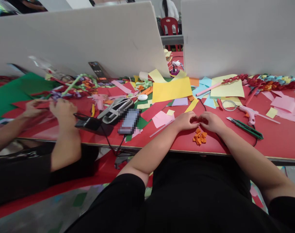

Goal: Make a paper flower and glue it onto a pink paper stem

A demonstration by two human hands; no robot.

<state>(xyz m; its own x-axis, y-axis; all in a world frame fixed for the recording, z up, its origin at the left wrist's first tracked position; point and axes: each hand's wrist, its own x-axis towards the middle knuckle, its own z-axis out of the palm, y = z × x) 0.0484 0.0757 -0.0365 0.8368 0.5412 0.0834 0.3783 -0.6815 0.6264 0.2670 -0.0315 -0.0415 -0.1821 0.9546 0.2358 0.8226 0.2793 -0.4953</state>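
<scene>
My left hand (186, 121) and my right hand (213, 122) meet fingertip to fingertip just above the red table (280, 142). Both have curled, pinching fingers; whatever lies between them is hidden or too small to make out. Right below the fingertips sits a little heap of crumpled orange paper pieces (200, 137). To the right of my right hand lie a green box cutter (245, 128) with its blade tip showing, a pink glue gun (249, 114) and a roll of tape (229, 105). A clear glue stick (162, 128) rests left of my left hand.
Yellow paper (172, 89) and coloured scraps cover the table's back, before white boards (242, 38). A phone (130, 121), an open case (117, 111) and a black device (89, 123) with cables lie left. Beyond, a co-worker's hands (62, 108) handle paper. Paper garlands (271, 82) lie right.
</scene>
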